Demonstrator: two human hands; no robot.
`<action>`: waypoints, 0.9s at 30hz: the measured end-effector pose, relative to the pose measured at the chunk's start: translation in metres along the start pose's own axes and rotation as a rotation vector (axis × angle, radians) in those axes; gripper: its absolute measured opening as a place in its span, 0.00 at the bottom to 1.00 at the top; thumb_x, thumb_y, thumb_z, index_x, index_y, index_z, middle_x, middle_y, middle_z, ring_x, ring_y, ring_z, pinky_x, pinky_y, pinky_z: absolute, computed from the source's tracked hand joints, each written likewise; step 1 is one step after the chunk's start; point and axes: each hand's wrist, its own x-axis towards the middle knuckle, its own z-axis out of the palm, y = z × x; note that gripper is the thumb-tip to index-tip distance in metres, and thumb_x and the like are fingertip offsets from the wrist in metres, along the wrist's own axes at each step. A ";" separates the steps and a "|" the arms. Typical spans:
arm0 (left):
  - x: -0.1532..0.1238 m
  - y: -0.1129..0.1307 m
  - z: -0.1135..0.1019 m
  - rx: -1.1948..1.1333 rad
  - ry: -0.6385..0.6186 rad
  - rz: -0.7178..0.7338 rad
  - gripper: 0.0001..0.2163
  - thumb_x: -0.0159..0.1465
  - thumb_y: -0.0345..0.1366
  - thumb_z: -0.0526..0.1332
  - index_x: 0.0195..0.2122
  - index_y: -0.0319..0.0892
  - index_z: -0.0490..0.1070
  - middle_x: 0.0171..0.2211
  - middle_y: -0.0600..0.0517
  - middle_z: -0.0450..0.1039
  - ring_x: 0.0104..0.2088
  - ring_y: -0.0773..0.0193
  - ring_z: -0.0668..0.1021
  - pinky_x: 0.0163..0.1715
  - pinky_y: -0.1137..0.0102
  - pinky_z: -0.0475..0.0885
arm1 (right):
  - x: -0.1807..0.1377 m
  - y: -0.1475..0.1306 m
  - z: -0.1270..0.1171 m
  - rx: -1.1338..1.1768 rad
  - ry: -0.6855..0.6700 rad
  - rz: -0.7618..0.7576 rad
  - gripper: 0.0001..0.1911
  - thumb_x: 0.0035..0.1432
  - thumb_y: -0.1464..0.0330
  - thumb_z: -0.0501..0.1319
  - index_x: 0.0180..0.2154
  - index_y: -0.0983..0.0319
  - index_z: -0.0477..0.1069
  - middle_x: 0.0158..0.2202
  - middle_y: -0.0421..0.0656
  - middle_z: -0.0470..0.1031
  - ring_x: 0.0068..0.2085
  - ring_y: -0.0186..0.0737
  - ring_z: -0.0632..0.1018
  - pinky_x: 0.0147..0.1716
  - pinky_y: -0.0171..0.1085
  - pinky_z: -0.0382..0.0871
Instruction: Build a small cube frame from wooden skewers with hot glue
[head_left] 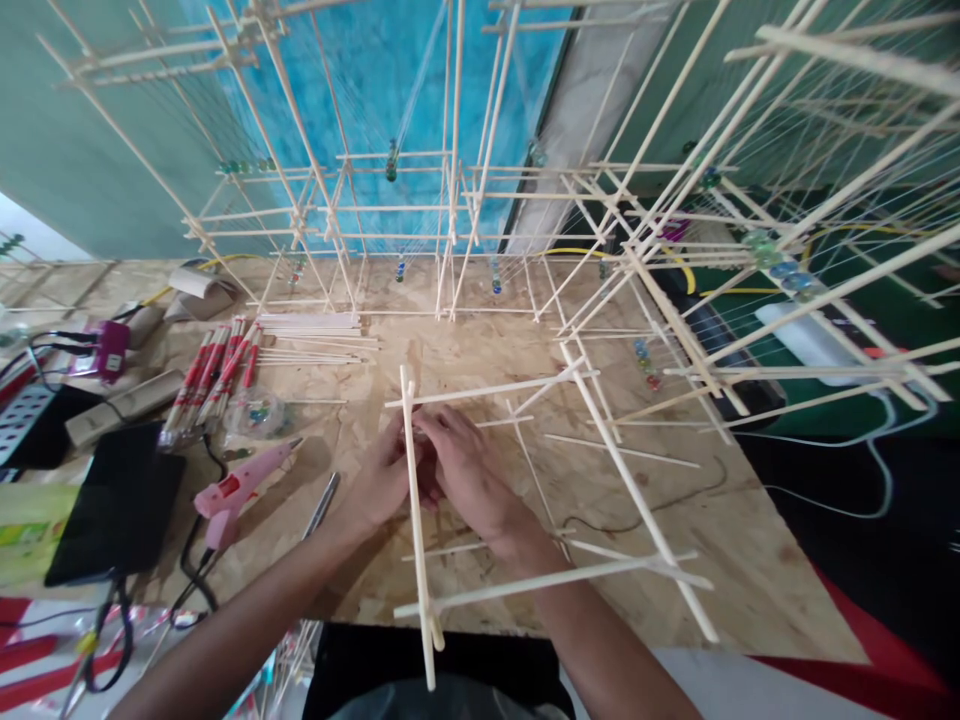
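Observation:
A box-like frame of thin wooden sticks (615,450) stands before me on the board, its near top bars crossing over my forearms. My left hand (384,475) is closed at the frame's far left corner, just under the crossing bars. Close against it, my right hand (469,470) has its fingers curled in toward the same corner. What lies between the fingers is largely hidden by the hands and the left bar. To the left lies a pink glue gun (232,490), with a silver pen (322,503) between it and my left forearm.
Large stick structures with threads and glass marbles (391,160) rise at the back and right. Red-wrapped stick bundles (214,370), loose sticks (311,340), a bag of marbles (257,412), a black tablet-like slab (116,500) and cables occupy the left. A loose stick (622,450) lies right.

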 end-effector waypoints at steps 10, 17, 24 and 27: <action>0.007 0.008 0.005 -0.118 0.073 -0.101 0.35 0.61 0.56 0.66 0.65 0.42 0.66 0.22 0.54 0.77 0.18 0.60 0.78 0.17 0.69 0.75 | 0.001 0.000 -0.001 0.034 -0.016 -0.019 0.22 0.65 0.77 0.59 0.57 0.57 0.73 0.51 0.46 0.75 0.52 0.44 0.75 0.51 0.38 0.68; -0.007 -0.002 -0.012 0.032 0.052 0.035 0.35 0.66 0.50 0.66 0.71 0.50 0.55 0.27 0.54 0.79 0.21 0.61 0.81 0.21 0.71 0.77 | 0.001 0.003 0.003 -0.022 -0.008 -0.007 0.25 0.65 0.78 0.57 0.59 0.53 0.72 0.48 0.45 0.76 0.49 0.44 0.76 0.45 0.38 0.69; -0.016 -0.003 -0.022 0.082 0.243 0.160 0.18 0.62 0.46 0.71 0.49 0.43 0.74 0.40 0.48 0.80 0.31 0.62 0.83 0.27 0.71 0.79 | 0.001 0.005 0.007 -0.059 0.008 -0.027 0.28 0.66 0.82 0.52 0.60 0.54 0.72 0.47 0.45 0.75 0.49 0.43 0.75 0.48 0.37 0.69; -0.009 -0.008 -0.022 -0.007 0.271 0.149 0.17 0.60 0.46 0.72 0.44 0.41 0.76 0.36 0.49 0.80 0.31 0.62 0.82 0.30 0.70 0.80 | 0.000 0.004 0.006 -0.058 -0.002 -0.020 0.26 0.67 0.81 0.52 0.59 0.55 0.72 0.46 0.45 0.75 0.49 0.43 0.75 0.47 0.37 0.69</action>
